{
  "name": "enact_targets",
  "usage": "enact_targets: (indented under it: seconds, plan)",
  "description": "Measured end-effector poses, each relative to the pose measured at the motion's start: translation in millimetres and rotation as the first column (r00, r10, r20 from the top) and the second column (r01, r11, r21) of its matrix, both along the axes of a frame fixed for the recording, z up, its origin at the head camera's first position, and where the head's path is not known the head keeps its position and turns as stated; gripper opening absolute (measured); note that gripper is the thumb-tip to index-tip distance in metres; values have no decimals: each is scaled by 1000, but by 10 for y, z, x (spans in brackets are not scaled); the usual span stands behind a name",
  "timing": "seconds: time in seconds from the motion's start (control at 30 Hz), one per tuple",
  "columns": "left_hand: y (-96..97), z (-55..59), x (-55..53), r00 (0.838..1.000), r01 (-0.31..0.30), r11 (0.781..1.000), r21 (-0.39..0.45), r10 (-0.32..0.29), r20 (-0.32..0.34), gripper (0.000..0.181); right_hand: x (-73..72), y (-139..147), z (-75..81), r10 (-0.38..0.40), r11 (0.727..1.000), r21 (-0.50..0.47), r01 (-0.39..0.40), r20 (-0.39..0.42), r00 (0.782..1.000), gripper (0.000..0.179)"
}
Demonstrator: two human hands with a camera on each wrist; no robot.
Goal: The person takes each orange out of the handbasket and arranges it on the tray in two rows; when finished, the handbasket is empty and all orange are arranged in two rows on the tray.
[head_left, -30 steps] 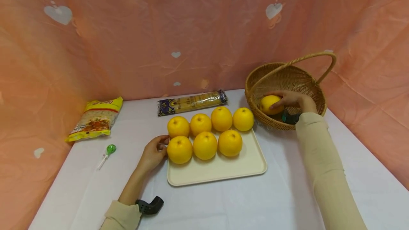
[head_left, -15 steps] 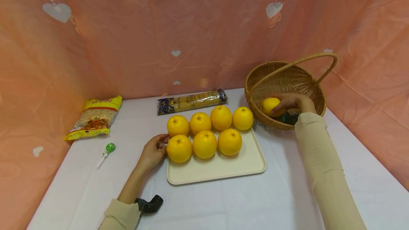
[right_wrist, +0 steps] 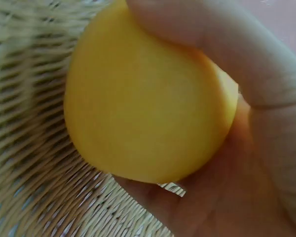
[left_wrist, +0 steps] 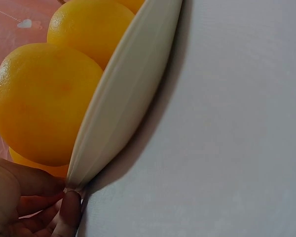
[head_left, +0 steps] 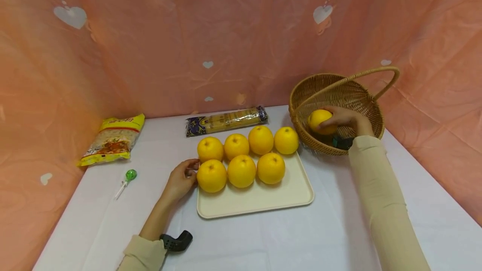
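Observation:
Inside a wicker basket (head_left: 301,131) at the right back, my right hand (head_left: 344,117) grips an orange (right_wrist: 143,103), thumb on one side and fingers round the other. The basket's woven wall shows close beside the fruit in the right wrist view. My left hand (head_left: 182,180) pinches the left edge of a cream tray (head_left: 256,204) between thumb and fingers, as the left wrist view (left_wrist: 34,202) shows of that hand. Several oranges (head_left: 241,171) stand on the tray in two rows; the nearest orange (left_wrist: 44,103) sits right above my left fingers.
A long packet of pasta (head_left: 227,121) lies behind the tray. At the left are a yellow food bag (head_left: 113,140) and a green lollipop (head_left: 130,175). The basket's handle (head_left: 357,77) arches over it, and a pink curtain (head_left: 241,32) hangs behind the table.
The orange in my right hand has shifted slightly within the basket and now sits a little higher. The basket handle has tipped slightly right. My left hand stays at the tray's edge.

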State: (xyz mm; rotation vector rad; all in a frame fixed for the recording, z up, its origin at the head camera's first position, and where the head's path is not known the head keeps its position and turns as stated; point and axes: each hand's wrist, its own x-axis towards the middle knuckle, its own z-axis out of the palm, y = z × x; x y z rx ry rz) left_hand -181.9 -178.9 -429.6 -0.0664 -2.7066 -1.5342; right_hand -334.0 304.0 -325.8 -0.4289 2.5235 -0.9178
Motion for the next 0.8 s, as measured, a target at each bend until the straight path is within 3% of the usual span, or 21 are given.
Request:
enact_targets:
  seconds: [0.17,0.3,0.53,0.8]
  plan:
    - [20,-14,9,1000,-4,1000,7,4,-4,45,-6,2,76,-46,998,-47,41,-110,993,64]
    - [21,-13,6,1000,1,1000,-4,-1,-3,45,4,12,152,-96,993,-83,86,-122,988,63]
    - [-8,-3,-21,1000,6,1000,26,-6,11,46,47,37,294,-116,988,-119,97,-158,981,64]
    - [-8,-20,-12,1000,-4,1000,-16,4,-8,46,163,62,435,-178,977,-153,149,-192,965,62]
